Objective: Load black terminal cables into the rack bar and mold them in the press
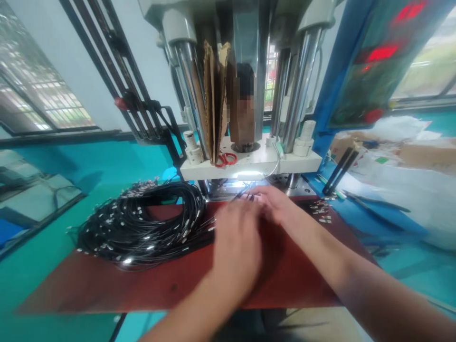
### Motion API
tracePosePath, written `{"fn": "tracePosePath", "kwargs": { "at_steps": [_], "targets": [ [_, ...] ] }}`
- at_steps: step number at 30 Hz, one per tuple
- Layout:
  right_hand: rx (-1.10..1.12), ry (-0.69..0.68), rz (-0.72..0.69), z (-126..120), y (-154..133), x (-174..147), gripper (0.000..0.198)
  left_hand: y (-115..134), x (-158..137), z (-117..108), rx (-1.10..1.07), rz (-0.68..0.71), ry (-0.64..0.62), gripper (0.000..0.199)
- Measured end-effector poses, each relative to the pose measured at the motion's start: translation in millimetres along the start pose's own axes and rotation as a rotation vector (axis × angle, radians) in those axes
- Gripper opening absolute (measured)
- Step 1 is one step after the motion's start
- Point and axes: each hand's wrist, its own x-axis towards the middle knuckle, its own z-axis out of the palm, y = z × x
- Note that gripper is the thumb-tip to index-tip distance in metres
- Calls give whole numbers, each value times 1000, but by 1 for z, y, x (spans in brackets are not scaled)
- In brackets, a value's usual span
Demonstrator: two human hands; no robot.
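My right hand (271, 202) reaches to the front of the press, its fingers closed on a thin black cable near the lit gap under the white plate. My left hand (237, 235) is close beside it, lower and to the left. Motion smears its fingers, and what they hold, if anything, cannot be made out. A large coil of black cables (142, 242) with small silvery metal ends lies to the left on the red-brown board (142, 294). Several cable ends with metal tips (322, 211) lie right of my right hand.
The press's white plate (292, 162) carries red-handled scissors (226, 159) and upright cardboard pieces (215, 104) between metal columns. A blue cabinet with glowing red displays (383, 53) stands at the right. White plastic bags (409, 161) and dark tools (377, 204) lie below it.
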Motion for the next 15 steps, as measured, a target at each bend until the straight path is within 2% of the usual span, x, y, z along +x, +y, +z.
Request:
{"fn": "tracePosePath", "kwargs": {
  "at_steps": [1,2,3,4,6,7,8,9,11,12,13,15],
  "targets": [
    [11,2,-19,7,-1,0,5,10,-11,7,-67,236,-49,37],
    [17,9,-42,14,-3,1,5,15,-19,15,-111,387,-123,38],
    [13,19,-65,20,-4,0,6,14,-24,22,-105,415,-193,42],
    [-1,29,-86,24,-6,-1,8,7,-25,28,-55,382,-249,47],
    [-42,34,-103,21,-8,-5,8,-21,-18,32,64,177,-255,49],
    [-97,24,-112,13,-9,-9,5,-39,-12,31,98,80,-302,50],
    [-219,10,-148,1,-9,-15,3,-57,-7,27,107,1,-372,52],
    [-382,-3,-194,-14,-9,-21,16,-73,-2,22,110,-50,-435,55],
    [-1037,-25,-425,-51,-7,-33,52,-95,3,12,116,-74,-488,52],
    [-1339,-31,-485,-68,-7,-40,65,-100,5,8,107,-65,-500,47],
    [-1551,-35,-504,-84,-7,-46,65,-102,6,4,88,-49,-506,41],
    [-1777,-74,-497,-102,-10,-56,47,-101,10,-3,20,-26,-518,29]
  ]
}}
